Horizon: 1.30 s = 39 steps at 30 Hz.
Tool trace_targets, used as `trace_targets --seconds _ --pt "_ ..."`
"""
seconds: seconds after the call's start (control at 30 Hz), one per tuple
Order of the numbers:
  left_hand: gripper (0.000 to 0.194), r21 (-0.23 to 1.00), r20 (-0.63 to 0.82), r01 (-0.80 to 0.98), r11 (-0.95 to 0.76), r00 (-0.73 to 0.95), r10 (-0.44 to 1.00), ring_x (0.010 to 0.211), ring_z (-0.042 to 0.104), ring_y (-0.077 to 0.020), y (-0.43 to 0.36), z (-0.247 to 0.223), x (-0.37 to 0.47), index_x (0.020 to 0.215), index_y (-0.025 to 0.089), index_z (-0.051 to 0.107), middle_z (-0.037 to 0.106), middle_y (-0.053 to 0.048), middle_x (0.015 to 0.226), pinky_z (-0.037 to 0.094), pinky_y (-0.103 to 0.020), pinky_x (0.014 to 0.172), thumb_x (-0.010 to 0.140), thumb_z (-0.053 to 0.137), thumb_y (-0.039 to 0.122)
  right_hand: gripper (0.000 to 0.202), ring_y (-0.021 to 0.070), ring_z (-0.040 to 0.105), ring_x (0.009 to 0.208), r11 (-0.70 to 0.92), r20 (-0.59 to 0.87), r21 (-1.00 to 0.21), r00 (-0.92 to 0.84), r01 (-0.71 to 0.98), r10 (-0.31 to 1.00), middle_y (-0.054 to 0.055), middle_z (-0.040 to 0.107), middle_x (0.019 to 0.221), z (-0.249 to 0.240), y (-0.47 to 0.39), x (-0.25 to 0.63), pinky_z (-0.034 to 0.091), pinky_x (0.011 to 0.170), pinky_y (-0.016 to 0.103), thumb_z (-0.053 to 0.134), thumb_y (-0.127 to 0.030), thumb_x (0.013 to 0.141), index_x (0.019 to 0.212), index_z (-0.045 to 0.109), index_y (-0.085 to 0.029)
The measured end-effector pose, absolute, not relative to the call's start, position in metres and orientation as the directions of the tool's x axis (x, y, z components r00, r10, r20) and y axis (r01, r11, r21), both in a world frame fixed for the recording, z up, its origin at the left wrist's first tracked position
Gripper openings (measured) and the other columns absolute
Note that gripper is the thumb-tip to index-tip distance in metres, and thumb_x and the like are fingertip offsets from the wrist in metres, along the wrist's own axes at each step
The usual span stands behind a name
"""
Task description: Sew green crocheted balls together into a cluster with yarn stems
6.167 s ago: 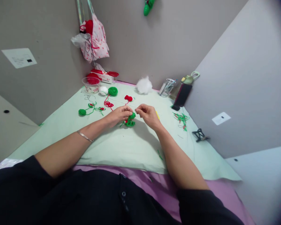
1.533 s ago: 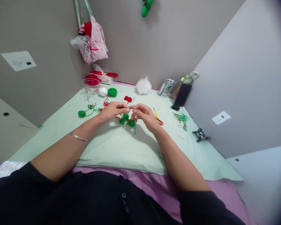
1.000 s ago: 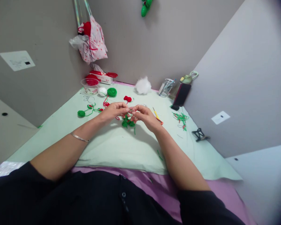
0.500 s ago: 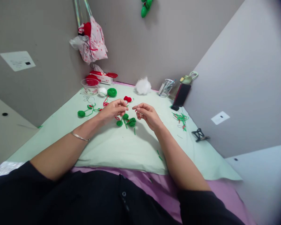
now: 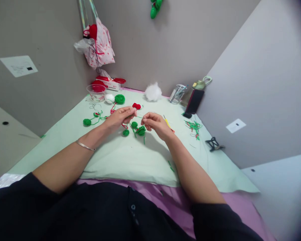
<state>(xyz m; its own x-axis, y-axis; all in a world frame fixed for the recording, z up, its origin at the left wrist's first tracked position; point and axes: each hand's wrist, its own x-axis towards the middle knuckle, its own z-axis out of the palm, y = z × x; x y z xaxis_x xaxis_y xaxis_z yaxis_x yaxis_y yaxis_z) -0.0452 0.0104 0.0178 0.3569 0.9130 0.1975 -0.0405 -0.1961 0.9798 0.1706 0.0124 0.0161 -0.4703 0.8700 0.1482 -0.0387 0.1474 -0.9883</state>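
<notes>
A short strand of green yarn (image 5: 139, 117) stretches between my two hands above the table. My left hand (image 5: 121, 117) pinches one end between thumb and fingers. The fingers of my right hand (image 5: 156, 125) are closed on the other end. Beneath them lie several small green knitted pieces (image 5: 140, 131) with bits of red and loose green ends. A red bow-like knitted piece (image 5: 136, 106) rests just beyond my left fingertips. Beside my right hand is a thin yellow tool (image 5: 167, 122) with an orange-red end; its kind cannot be made out.
A green yarn ball (image 5: 119, 99), white stuffing (image 5: 153, 92) and a clear plastic tub (image 5: 96, 93) stand toward the back. At right are a pen cup (image 5: 177, 94), a propped phone (image 5: 195, 102), yarn scraps (image 5: 194, 127) and a black claw clip (image 5: 214, 144).
My right fingers have curled in and dropped slightly, and the green strand now shows between my hands. The yellow tool has come into sight beside my right hand.
</notes>
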Motion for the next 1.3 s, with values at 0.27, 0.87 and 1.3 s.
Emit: trace_targets --seconds 0.27,0.87,1.3 --pt "0.051 0.912 0.250 0.222 -0.344 0.365 0.897 0.058 0.044 -0.0125 0.003 0.002 -0.031 0.074 0.018 0.067 0.057 -0.001 0.065 0.033 -0.028 0.056 0.093 0.051 0.062 0.023 0.0073 0.047 0.054 0.173 0.159 -0.985 -0.523 -0.022 0.838 0.001 0.070 0.079 0.019 0.003 0.162 0.033 0.051 0.022 0.075 -0.038 0.078 0.080 0.063 -0.019" --pt "0.044 0.885 0.279 0.244 -0.396 0.401 0.872 0.057 0.051 -0.0133 -0.010 -0.004 -0.019 0.133 0.020 0.063 0.061 0.002 0.070 0.042 -0.027 0.063 0.096 0.045 0.037 0.030 0.0112 0.063 0.064 0.209 0.234 -0.967 -0.187 -0.145 0.954 0.000 0.072 0.081 0.020 0.008 0.161 0.054 0.063 0.026 0.080 -0.039 0.070 0.088 0.062 -0.022" --pt "0.028 0.846 0.435 0.204 -0.493 0.270 0.859 0.066 0.054 -0.0115 -0.002 -0.010 -0.020 0.093 0.017 0.071 0.057 -0.002 0.091 0.044 -0.027 0.066 0.091 0.061 0.043 0.018 0.0111 0.058 0.059 0.376 0.358 -0.925 -0.217 0.051 0.908 -0.002 0.063 0.069 0.015 0.006 0.153 0.049 0.058 0.026 0.073 -0.033 0.074 0.079 0.065 -0.019"
